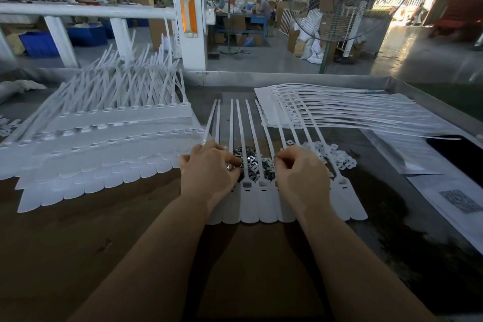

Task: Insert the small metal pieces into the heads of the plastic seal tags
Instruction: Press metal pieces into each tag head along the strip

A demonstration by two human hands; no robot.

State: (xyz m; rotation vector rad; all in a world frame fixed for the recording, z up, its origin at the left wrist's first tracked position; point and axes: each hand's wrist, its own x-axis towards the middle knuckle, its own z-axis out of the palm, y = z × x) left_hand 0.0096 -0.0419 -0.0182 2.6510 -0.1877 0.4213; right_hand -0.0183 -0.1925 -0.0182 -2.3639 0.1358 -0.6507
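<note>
Two hands showed, one pile of metal pieces, one pile of white clips, and two stacks of seal tags.

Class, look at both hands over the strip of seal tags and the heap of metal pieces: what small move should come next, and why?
Probably the left hand should carry the metal piece it seems to pinch down to the nearest open head in the strip of seal tags and press it in. The heads just below the metal pieces show open slots, and the right hand is curled at the heap's edge.
</note>
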